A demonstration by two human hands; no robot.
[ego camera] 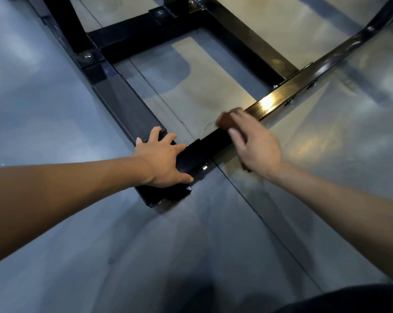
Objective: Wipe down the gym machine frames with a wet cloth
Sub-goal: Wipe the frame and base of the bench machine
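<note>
I see a smooth, glossy floor point(44, 86) filling the view, grey-blue on my left and a warmer beige to the right. A thin dark seam point(243, 188) runs diagonally across it. Soft, blurred reflections of overhead light point(310, 143) shine on the surface, and long dark shadows point(360, 86) stripe the far right.

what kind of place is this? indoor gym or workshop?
Most likely a gym floor. A black bolted steel machine frame sits low on a smooth, glossy grey floor. The right hand rubs a brown cloth along a frame bar; the left hand rests on the corner.
</note>
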